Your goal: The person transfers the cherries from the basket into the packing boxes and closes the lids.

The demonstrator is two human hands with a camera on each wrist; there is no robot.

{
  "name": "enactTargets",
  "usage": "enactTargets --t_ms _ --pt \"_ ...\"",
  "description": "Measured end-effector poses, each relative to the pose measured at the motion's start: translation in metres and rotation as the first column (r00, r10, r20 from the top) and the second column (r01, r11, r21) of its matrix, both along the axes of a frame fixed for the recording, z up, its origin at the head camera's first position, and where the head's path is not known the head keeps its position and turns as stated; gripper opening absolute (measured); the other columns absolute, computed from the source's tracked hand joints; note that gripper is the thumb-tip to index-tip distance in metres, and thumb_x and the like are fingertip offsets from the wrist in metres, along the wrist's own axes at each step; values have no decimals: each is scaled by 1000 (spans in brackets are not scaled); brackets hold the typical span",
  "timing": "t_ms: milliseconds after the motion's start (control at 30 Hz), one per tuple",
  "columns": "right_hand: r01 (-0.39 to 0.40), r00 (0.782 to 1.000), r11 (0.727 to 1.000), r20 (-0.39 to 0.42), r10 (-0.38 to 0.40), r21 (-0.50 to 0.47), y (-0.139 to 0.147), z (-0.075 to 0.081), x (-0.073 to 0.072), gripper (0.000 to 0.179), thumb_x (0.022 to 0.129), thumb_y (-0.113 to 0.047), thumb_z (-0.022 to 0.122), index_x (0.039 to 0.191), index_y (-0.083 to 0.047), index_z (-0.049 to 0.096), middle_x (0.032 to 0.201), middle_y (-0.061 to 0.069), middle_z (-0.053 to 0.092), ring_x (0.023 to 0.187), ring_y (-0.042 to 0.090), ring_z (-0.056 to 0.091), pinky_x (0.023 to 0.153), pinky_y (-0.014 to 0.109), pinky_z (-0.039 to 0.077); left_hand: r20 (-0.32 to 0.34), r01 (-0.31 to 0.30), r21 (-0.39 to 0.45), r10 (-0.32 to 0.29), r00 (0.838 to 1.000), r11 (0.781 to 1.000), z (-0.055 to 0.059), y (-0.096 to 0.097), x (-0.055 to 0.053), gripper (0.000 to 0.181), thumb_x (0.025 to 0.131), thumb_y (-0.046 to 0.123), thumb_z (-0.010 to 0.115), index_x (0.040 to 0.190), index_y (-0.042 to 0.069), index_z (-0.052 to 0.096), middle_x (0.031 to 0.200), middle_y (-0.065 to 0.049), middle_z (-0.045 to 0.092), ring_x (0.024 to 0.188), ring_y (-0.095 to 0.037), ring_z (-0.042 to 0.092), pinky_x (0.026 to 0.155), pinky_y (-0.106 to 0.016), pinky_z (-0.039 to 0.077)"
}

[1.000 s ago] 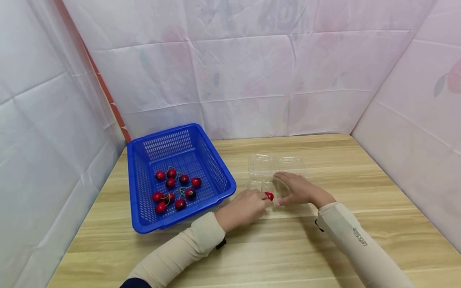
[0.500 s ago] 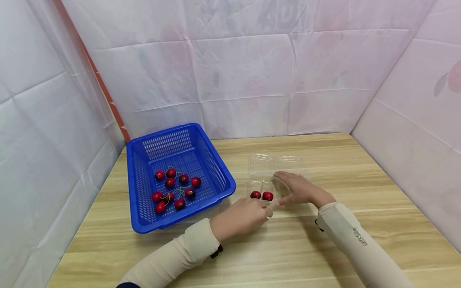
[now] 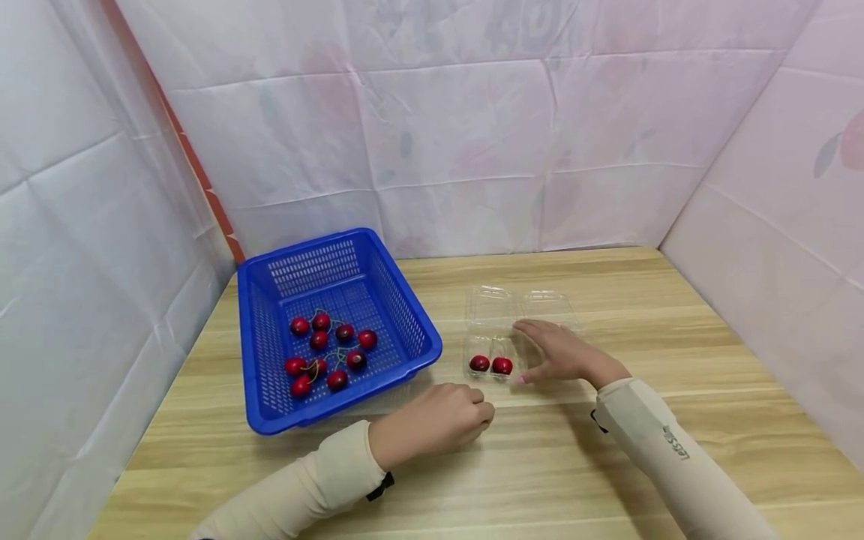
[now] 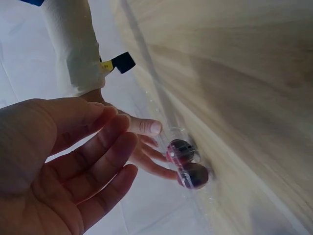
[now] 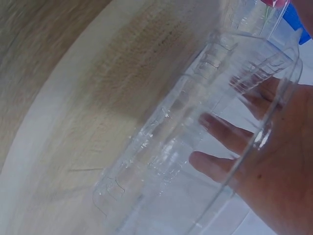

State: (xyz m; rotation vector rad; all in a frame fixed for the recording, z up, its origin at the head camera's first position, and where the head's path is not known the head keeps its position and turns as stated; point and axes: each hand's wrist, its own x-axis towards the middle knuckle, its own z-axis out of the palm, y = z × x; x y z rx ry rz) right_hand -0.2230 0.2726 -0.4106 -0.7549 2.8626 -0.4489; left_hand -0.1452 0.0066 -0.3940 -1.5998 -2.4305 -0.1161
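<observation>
My left hand (image 3: 435, 421) is over the table in front of the clear plastic clamshell boxes (image 3: 477, 345). Its fingers curl loosely, and the left wrist view shows nothing between them. Two dark red cherries, one on the left (image 3: 479, 364) and one on the right (image 3: 502, 366), sit side by side in the left box's front part, stems toward the back. My right hand (image 3: 556, 354) rests at the right of these cherries with thumb and fingers spread. In the right wrist view its fairly straight fingers (image 5: 220, 134) show through clear plastic; exact contact is hard to tell.
A blue perforated basket (image 3: 415, 330) stands at the left with several stemmed cherries (image 3: 337, 380) on its floor. Two raised clear lids (image 3: 547, 304) lie toward the back. Pale cloth walls (image 3: 459, 150) enclose the wooden table (image 3: 526, 480) at the back and sides.
My left hand has left the cherries in the box and drawn back toward the front left, uncovering both. My right hand stays in place.
</observation>
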Motion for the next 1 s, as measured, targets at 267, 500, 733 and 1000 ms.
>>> enactTargets --t_ms 267,500,733,1000 --pt "9 1000 1000 6 -9 9 0 1 -1 95 72 -48 79 142 3 38 144 26 40 132 47 35 100 74 22 -27 38 26 -38 999 999 -1 -12 6 11 92 19 61 82 18 65 71 7 57 60 -6 53 54 -20 43" --pt "17 1000 1000 18 -17 6 0 0 0 96 72 -48 79 143 2 37 145 26 39 133 46 34 100 74 20 -49 74 55 -72 996 996 -2 -22 9 10 92 20 62 83 18 65 70 8 57 61 -6 54 56 -21 44" --pt "13 1000 1000 19 -13 -1 -2 1 1 95 73 -46 79 142 3 38 144 26 39 133 46 34 100 74 20 -95 65 54 -60 994 996 5 -33 17 7 92 24 62 89 21 68 80 10 62 73 -7 59 65 -22 47" --pt "11 1000 1000 23 -11 -5 -1 1 1 95 73 -46 80 142 3 38 144 26 39 133 47 33 100 74 20 -100 54 58 -48 994 997 16 -44 21 6 92 22 63 89 21 68 82 10 64 77 -7 59 71 -22 49"
